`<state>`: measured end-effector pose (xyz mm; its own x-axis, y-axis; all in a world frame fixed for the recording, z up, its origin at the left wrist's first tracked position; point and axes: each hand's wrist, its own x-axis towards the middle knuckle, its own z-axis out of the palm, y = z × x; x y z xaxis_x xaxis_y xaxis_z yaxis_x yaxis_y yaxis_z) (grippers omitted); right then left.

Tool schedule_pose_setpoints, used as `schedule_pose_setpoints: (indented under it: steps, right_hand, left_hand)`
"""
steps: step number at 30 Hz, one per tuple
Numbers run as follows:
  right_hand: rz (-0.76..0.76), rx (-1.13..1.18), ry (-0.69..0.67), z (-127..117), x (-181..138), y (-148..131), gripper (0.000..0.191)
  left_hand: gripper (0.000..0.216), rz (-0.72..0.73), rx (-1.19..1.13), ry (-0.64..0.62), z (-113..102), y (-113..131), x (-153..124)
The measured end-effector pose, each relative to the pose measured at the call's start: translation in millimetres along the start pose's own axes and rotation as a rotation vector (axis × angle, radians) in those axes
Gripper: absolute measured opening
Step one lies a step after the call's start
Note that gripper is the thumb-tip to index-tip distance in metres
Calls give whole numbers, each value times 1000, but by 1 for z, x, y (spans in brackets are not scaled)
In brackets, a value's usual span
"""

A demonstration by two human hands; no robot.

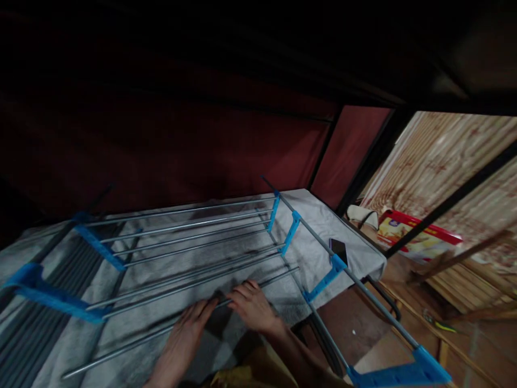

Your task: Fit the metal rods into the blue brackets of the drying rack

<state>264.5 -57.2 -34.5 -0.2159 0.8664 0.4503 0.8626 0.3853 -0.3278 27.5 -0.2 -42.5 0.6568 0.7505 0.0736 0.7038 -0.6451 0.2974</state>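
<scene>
Both hands are on a loose grey metal tube (133, 343), held slantwise along the near side of a rack frame. My left hand (186, 330) is closed over the tube near its middle, and close beside it my right hand (253, 308) grips the same tube. Their fingertips are partly hidden behind the tube. Beyond them, the rack (194, 222) has several metal rods running between blue plastic brackets. A blue bracket (60, 296) stands left of the hands, and another blue bracket (326, 280) is to the right. A long side pole (377, 304) joins the right-hand brackets.
The rack rests on a bed-like surface with a grey cloth (323, 210). Several grey tubes (52, 302) lie bundled at left. A phone (338, 250) lies near the right edge. On the floor are a red-and-yellow box (418, 234), a wooden slatted piece (464, 285) and pliers (440, 323).
</scene>
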Motion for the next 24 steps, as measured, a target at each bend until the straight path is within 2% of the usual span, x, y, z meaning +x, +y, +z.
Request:
schedule_pose_setpoints:
  steps: [3, 6, 9, 10, 12, 15, 19, 24]
  right_hand:
    - [182, 125, 293, -2, -12, 6, 27]
    - [542, 308, 634, -8, -34, 26, 25]
    - [923, 612, 905, -16, -48, 51, 29]
    - [1013, 767, 923, -20, -50, 58, 34]
    - [1087, 1083, 904, -26, -48, 67, 41]
    - [1043, 1402, 891, -38, -38, 69, 44]
    - [972, 1532, 913, -46, -22, 68, 40]
    - [960, 1542, 917, -42, -16, 74, 41]
  left_hand:
    - [61, 5, 38, 86, -12, -18, 3]
    - [50, -26, 29, 216, -19, -34, 2]
    - [43, -32, -50, 308, -14, -41, 0]
    - [42, -25, -75, 332, -10, -40, -1]
    - [40, -12, -101, 370, -1, -35, -2]
    - [40, 17, -93, 367, 9, -26, -5]
    - [42, 47, -68, 335, 14, -23, -10]
    - [42, 58, -74, 327, 18, -32, -12]
